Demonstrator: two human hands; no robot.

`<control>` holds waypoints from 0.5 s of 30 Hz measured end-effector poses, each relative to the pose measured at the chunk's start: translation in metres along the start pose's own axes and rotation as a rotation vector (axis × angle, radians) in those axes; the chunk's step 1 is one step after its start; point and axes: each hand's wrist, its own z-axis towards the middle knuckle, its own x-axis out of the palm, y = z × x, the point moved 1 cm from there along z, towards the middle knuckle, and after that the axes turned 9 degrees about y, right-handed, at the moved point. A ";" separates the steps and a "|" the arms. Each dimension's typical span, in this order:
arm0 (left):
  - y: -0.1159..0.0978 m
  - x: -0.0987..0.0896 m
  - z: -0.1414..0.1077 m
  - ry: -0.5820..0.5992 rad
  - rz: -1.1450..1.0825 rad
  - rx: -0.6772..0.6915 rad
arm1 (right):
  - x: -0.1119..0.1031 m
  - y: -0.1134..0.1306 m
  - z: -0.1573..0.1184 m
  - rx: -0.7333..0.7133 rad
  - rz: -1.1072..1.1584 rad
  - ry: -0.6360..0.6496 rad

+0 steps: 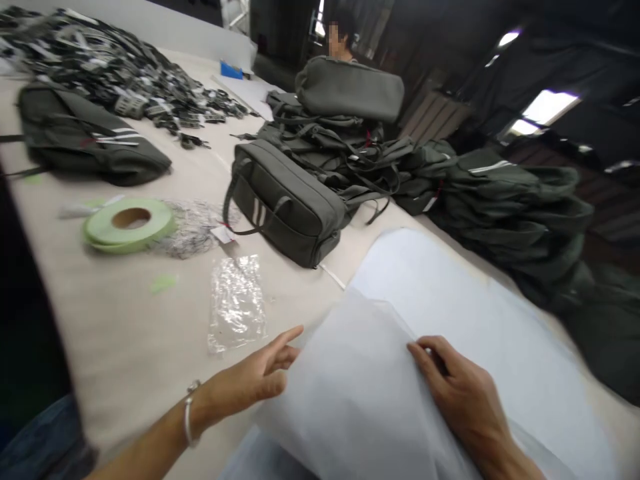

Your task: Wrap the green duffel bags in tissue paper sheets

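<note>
Translucent white plastic sheet [350, 380] is pinched in the right hand [463, 397]; the left hand [250, 383], loosely spread, sits opposite, hands apart!

Wht sheet [360, 380], gry-grn bag [295, 207] w/ wht stripes [257, 212], lt-grn tape [156, 223]

Broad cream table [125, 333], aslant across view, left edge against deep shadow. Low white panel [165, 28], upright along far left side. Pale metal frame [238, 15] beyond. Dim, nearly black room behind, walls hard to make out. Brownish ribbed boards [434, 119] at back, right of centre, blurred. Bright pane [550, 107] at upper right, window or lamp unclear; smaller glow [509, 37] above, to left. Thin bright strip [320, 20] near top centre.
</note>
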 end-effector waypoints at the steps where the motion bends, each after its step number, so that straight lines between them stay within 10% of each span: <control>1: 0.004 0.000 0.006 -0.005 0.027 -0.031 | -0.001 0.004 0.000 -0.018 0.000 0.015; 5: 0.003 0.002 0.018 -0.456 0.518 -0.012 | -0.005 0.012 0.006 -0.061 0.007 0.056; 8: -0.027 0.033 0.015 -0.694 1.055 0.367 | -0.010 0.013 0.009 -0.050 -0.001 0.061; 12: -0.051 0.120 0.033 0.025 1.402 0.885 | -0.013 0.015 0.010 -0.008 0.010 0.086; 15: -0.036 0.158 0.067 0.149 1.602 0.863 | -0.013 0.015 0.016 0.024 0.117 0.122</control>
